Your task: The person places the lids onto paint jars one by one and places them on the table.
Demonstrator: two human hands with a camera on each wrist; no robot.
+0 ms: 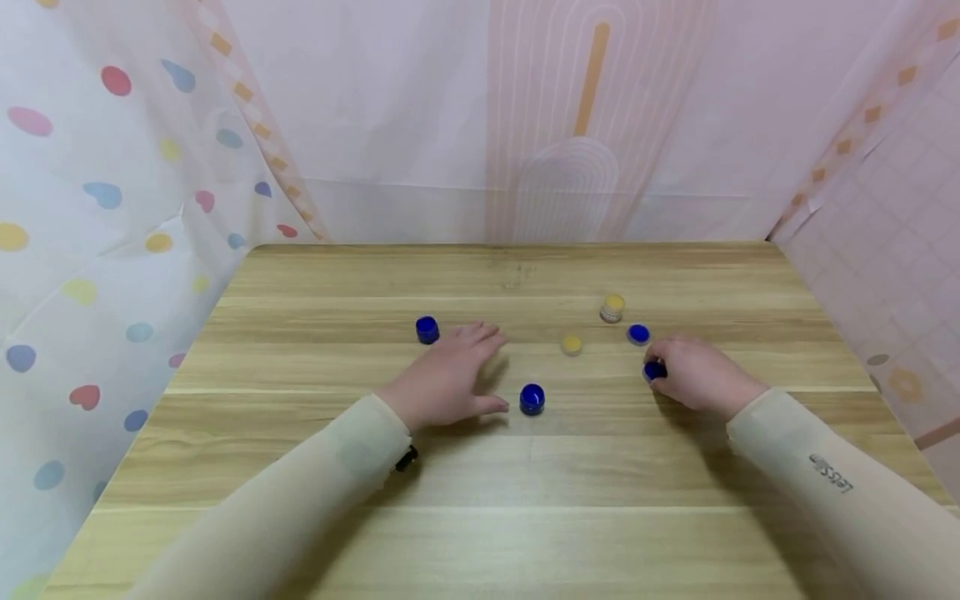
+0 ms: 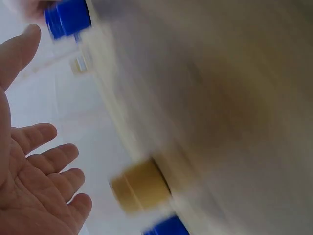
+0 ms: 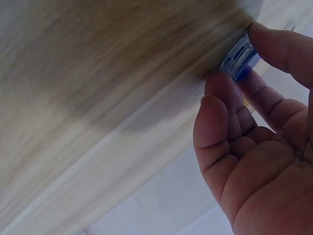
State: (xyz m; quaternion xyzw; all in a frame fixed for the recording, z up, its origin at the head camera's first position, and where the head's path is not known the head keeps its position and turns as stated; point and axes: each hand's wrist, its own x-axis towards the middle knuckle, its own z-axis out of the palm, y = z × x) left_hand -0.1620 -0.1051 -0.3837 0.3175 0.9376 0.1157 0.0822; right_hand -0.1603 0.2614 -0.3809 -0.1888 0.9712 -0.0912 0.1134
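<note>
My right hand (image 1: 697, 375) pinches a small round blue lid (image 1: 654, 371) between thumb and fingers, at the right of the table; in the right wrist view the lid's (image 3: 238, 58) ridged rim shows. Past it lie another blue lid (image 1: 638, 334) and a yellow lid (image 1: 572, 344). My left hand (image 1: 442, 379) is spread with fingers extended, holding nothing. A blue jar (image 1: 532, 399) stands just right of its thumb, and another blue jar (image 1: 427, 329) beyond the knuckles. The left wrist view shows a blurred yellow jar (image 2: 139, 186) close by, hidden from the head view.
A small jar with yellow on top (image 1: 612, 308) stands toward the back right. Everything is on a wood-grain table (image 1: 525, 517). Patterned white curtains (image 1: 405, 125) hang along its back and sides.
</note>
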